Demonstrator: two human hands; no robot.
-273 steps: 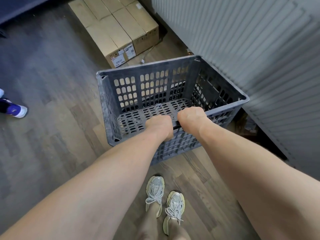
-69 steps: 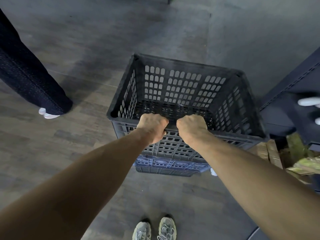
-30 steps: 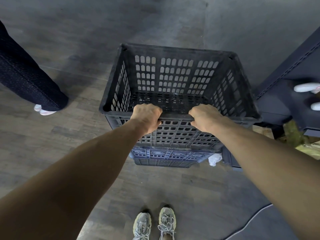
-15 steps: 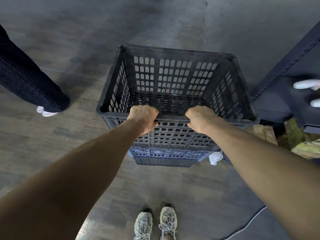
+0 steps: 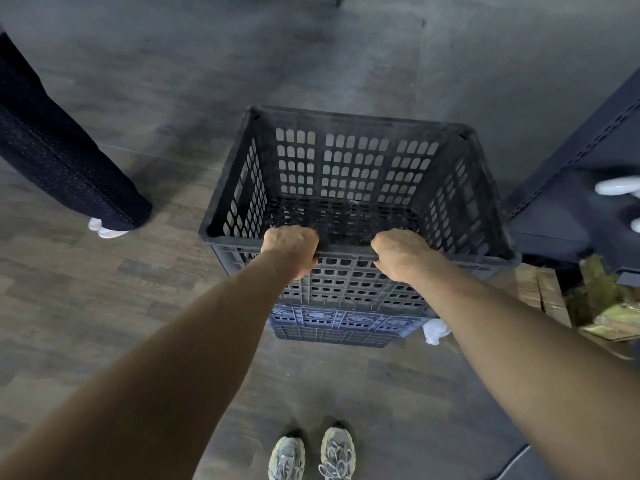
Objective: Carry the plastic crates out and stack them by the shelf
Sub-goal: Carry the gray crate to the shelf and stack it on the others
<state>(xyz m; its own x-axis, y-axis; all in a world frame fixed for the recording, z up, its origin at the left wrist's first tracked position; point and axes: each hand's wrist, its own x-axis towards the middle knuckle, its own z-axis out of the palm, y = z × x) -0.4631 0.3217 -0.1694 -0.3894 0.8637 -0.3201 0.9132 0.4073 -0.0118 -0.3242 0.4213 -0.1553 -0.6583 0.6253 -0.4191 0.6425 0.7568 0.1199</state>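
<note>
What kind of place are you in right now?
Likely a stockroom or shop back room: a metal shelf at right, cartons beneath it, and a black crate above a blue crate.

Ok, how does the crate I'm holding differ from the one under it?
The dark grey crate is gripped at its near rim by the left hand and right hand; the blue crate sits on the floor with no hand on it. The dark grey crate shows its whole open inside; the blue crate shows only its near side. Both are slotted plastic.
</note>
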